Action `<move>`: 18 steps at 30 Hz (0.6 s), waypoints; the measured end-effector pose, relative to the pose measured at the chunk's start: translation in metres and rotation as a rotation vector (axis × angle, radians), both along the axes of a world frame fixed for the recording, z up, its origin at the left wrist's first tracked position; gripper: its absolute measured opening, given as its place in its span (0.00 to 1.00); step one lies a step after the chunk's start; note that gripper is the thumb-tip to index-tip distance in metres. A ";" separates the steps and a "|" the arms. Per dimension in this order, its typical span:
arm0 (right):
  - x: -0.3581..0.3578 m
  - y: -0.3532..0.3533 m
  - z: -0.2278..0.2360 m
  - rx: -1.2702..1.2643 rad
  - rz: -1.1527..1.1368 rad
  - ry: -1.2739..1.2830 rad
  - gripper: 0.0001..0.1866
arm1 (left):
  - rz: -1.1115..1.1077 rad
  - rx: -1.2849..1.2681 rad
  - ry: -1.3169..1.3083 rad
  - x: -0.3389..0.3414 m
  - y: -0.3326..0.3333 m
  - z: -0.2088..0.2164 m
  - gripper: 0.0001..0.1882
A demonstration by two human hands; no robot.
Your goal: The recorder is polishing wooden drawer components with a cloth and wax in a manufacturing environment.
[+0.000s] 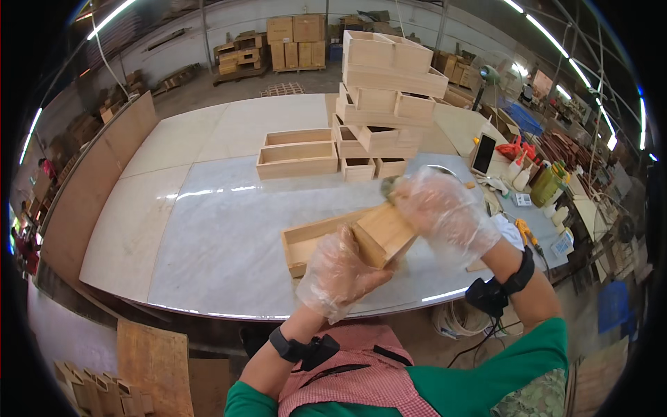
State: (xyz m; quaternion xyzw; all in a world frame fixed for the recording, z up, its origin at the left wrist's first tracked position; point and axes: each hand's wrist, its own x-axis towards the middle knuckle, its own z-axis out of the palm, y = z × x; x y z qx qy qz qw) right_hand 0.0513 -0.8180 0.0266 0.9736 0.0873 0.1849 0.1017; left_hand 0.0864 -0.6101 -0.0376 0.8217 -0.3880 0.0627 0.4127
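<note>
No wording can be read: the small white box point(522, 200) on the worktop's point(229, 243) right side and the white pack point(563, 244) nearer bear print too small to make out.

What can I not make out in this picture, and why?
All in the head view:
Right hand: blurred, its exact grip unclear.
Greenish thing: mostly covered by that hand.
Open box: right end hidden behind the wooden piece.
Checked apron: cut off by lower edge.
</note>
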 end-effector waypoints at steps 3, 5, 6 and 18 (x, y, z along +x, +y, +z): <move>0.000 0.011 -0.031 0.493 0.569 -0.243 0.10 | -0.166 -0.257 0.104 0.012 -0.017 -0.024 0.37; -0.012 0.049 0.010 0.141 0.362 0.092 0.11 | -0.189 -0.335 0.103 0.005 -0.005 0.007 0.36; -0.012 0.044 0.013 0.142 0.363 0.090 0.11 | -0.188 -0.333 0.102 0.004 -0.002 0.008 0.36; -0.047 0.068 0.019 0.231 0.297 0.116 0.04 | -0.289 -0.196 0.093 0.011 0.001 -0.008 0.34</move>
